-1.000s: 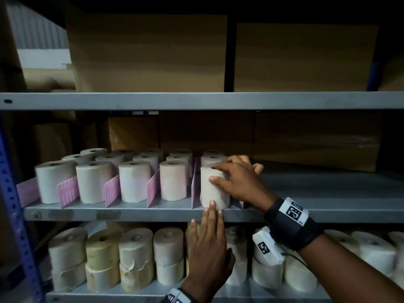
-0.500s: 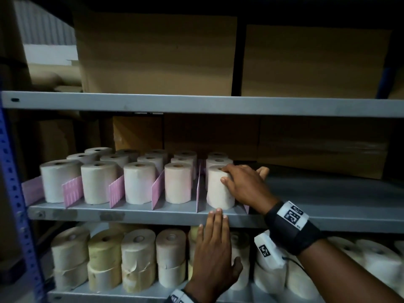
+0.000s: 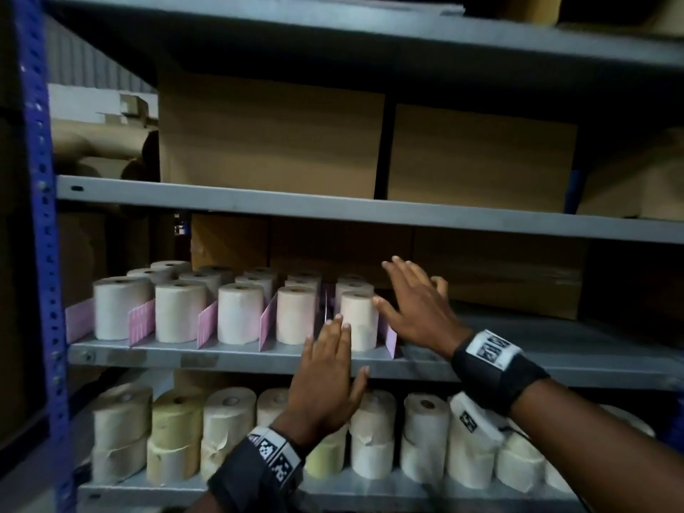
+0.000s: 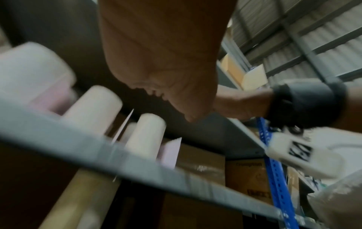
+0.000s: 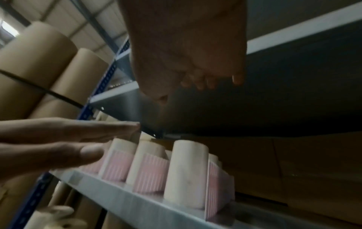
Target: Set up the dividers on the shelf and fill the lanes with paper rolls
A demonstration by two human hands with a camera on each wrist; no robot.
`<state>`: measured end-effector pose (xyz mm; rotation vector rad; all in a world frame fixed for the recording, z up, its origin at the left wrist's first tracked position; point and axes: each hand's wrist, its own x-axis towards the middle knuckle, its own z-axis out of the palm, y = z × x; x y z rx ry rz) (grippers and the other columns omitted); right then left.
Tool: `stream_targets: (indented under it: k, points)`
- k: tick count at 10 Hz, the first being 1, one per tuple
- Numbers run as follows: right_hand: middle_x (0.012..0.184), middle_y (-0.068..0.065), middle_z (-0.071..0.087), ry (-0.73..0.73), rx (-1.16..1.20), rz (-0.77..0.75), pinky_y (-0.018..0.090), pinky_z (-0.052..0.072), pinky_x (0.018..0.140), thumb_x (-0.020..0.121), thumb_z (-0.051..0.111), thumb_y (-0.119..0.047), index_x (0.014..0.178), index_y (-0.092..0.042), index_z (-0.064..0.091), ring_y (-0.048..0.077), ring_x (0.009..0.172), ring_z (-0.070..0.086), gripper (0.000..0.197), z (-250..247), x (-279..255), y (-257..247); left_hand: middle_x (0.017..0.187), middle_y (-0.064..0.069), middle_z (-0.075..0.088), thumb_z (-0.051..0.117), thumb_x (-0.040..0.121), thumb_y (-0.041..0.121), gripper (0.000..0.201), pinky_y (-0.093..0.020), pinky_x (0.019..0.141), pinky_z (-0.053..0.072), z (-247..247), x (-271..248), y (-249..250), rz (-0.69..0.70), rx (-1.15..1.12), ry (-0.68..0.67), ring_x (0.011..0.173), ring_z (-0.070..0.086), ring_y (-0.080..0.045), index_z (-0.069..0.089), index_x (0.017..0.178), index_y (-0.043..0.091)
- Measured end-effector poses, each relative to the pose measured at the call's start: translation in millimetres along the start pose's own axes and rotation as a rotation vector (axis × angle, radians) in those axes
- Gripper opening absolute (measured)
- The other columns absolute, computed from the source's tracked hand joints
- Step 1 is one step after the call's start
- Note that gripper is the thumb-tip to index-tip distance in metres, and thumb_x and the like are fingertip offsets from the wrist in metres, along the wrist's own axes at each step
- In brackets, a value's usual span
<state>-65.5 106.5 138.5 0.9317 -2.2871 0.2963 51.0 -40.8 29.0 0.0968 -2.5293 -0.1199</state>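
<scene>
Cream paper rolls (image 3: 237, 312) stand in lanes between upright pink dividers (image 3: 268, 325) on the middle grey shelf (image 3: 229, 359). The front roll (image 3: 361, 323) of the rightmost lane stands upright between two dividers (image 5: 215, 190). My right hand (image 3: 411, 301) hovers open just right of that roll, fingers spread and holding nothing; its thumb tip is near the roll's top edge. My left hand (image 3: 327, 368) is flat and open in front of the shelf edge, fingertips level with the roll's base. The right wrist view shows the same roll (image 5: 186, 173) free of both hands.
The shelf surface (image 3: 555, 342) right of the last divider is bare, with cardboard boxes (image 3: 492, 275) behind. More rolls (image 3: 225, 427) are stacked on the shelf below. Large boxes (image 3: 270, 135) fill the shelf above. A blue upright post (image 3: 40, 216) bounds the left side.
My right hand has let go of the front roll and drawn back to the right with fingers spread. The left hand has risen slightly at the shelf edge. The head view has tilted upward.
</scene>
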Motion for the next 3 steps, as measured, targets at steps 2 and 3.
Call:
stream_targets:
  k: [2, 3]
  points:
    - [0.158, 0.003, 0.032, 0.434, -0.021, 0.066, 0.053, 0.025, 0.112, 0.092, 0.038, -0.058, 0.146, -0.023, 0.033, 0.024, 0.145, 0.028, 0.065, -71.9, 9.1, 20.7, 0.167, -0.016, 0.017, 0.027, 0.099, 0.048, 0.073, -0.049, 0.125, 0.011, -93.6, 50.5, 25.9, 0.083, 0.081, 0.385, 0.155, 0.015, -0.029, 0.025, 0.158, 0.004]
    - [0.159, 0.005, 0.029, 0.573, 0.002, 0.088, 0.055, 0.022, 0.113, 0.092, 0.037, -0.056, 0.146, -0.021, 0.032, 0.025, 0.147, 0.025, 0.064, -104.5, 22.8, 35.3, 0.168, -0.016, 0.012, 0.026, 0.101, 0.047, 0.073, -0.053, 0.126, 0.012, -133.2, 87.0, 50.5, 0.089, 0.152, 0.472, 0.156, 0.01, -0.029, 0.018, 0.159, 0.004]
